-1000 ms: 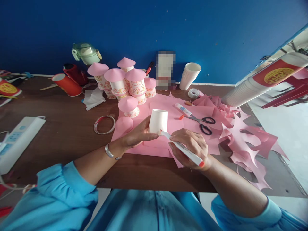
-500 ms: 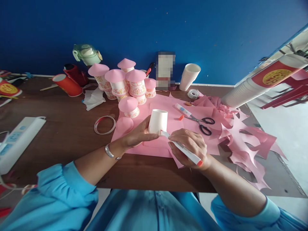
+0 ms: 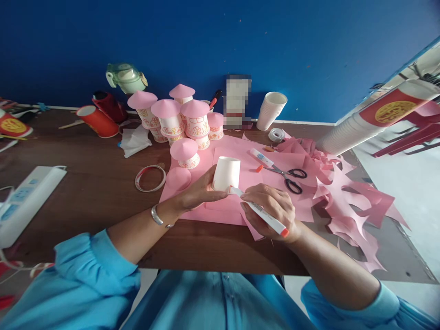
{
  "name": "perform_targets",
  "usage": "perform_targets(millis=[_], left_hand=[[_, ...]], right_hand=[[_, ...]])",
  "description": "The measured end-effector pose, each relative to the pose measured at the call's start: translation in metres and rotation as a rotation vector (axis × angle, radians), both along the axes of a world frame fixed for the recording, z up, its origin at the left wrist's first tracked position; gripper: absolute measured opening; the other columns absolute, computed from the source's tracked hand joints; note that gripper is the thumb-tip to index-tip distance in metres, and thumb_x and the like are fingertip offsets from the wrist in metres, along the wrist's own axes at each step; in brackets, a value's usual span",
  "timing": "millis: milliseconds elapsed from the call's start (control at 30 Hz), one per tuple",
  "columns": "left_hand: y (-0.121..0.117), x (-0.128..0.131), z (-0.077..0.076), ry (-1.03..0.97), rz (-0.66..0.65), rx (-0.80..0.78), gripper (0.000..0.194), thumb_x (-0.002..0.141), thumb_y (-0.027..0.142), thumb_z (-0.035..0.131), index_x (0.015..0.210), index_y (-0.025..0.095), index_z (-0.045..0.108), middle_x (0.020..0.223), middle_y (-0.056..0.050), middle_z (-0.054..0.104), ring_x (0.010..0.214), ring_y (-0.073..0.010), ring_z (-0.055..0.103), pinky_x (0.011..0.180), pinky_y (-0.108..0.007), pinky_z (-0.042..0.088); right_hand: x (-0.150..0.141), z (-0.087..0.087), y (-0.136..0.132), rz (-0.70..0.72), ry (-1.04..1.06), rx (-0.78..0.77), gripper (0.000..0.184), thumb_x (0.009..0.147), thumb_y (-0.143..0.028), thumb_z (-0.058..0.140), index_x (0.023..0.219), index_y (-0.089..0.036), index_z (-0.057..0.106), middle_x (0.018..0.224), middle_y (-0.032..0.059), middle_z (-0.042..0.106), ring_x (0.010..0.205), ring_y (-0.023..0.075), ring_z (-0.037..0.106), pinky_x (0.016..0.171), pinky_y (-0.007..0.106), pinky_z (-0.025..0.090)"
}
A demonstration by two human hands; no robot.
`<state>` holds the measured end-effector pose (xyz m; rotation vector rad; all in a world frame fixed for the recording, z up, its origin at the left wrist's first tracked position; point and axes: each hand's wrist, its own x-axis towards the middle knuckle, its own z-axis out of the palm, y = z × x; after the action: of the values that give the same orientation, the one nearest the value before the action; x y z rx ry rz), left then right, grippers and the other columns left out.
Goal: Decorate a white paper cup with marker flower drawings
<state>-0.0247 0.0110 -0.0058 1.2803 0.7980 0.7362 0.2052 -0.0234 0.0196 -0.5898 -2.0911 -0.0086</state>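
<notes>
My left hand (image 3: 202,189) is closed around the lower part of a white paper cup (image 3: 227,172). In my right hand (image 3: 273,206) is a white marker pen (image 3: 266,217) with a red end, its tip touching the cup near the lower rim, where short red marks show. Pink paper sheets (image 3: 223,213) lie under both hands. Just beyond the cup stand several small paper-cup towers (image 3: 195,124) with pink cone roofs and red drawings. One short tower (image 3: 185,153) and a flat pink cone (image 3: 178,178) sit closer to my left hand.
Black-handled scissors (image 3: 283,173), a glue tube (image 3: 261,157) and an orange cap (image 3: 259,169) lie right of the cup. Pink scraps (image 3: 354,197) cover the right side. A tape roll (image 3: 150,178) and power strip (image 3: 30,197) lie left. White cups (image 3: 271,110) stand by the blue wall.
The cup, both hands and the marker stay almost in place. The whole view has shifted very slightly.
</notes>
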Motion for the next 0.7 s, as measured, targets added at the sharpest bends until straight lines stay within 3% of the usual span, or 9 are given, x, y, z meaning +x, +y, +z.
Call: perform_targets(millis=[233, 700], left_hand=[[-0.0004, 0.0007, 0.0026, 0.006, -0.006, 0.018, 0.069, 0.081, 0.049, 0.086, 0.139, 0.023, 0.059, 0.130, -0.010, 0.065, 0.122, -0.0321, 0.058, 0.103, -0.046, 0.051], [0.0007, 0.0014, -0.0011, -0.049, -0.005, 0.027, 0.067, 0.079, 0.047, 0.089, 0.135, 0.024, 0.060, 0.121, -0.007, 0.065, 0.112, -0.0270, 0.059, 0.098, -0.042, 0.051]], right_hand=[[-0.0001, -0.0006, -0.0001, 0.008, 0.008, -0.001, 0.019, 0.095, -0.007, 0.064, 0.112, -0.017, 0.062, 0.084, 0.0059, 0.073, 0.072, 0.0167, 0.073, 0.066, 0.028, 0.064], [0.0003, -0.0007, -0.0005, -0.006, -0.019, -0.019, 0.020, 0.098, -0.009, 0.062, 0.114, -0.019, 0.060, 0.085, 0.0036, 0.072, 0.072, 0.0156, 0.072, 0.065, 0.027, 0.063]])
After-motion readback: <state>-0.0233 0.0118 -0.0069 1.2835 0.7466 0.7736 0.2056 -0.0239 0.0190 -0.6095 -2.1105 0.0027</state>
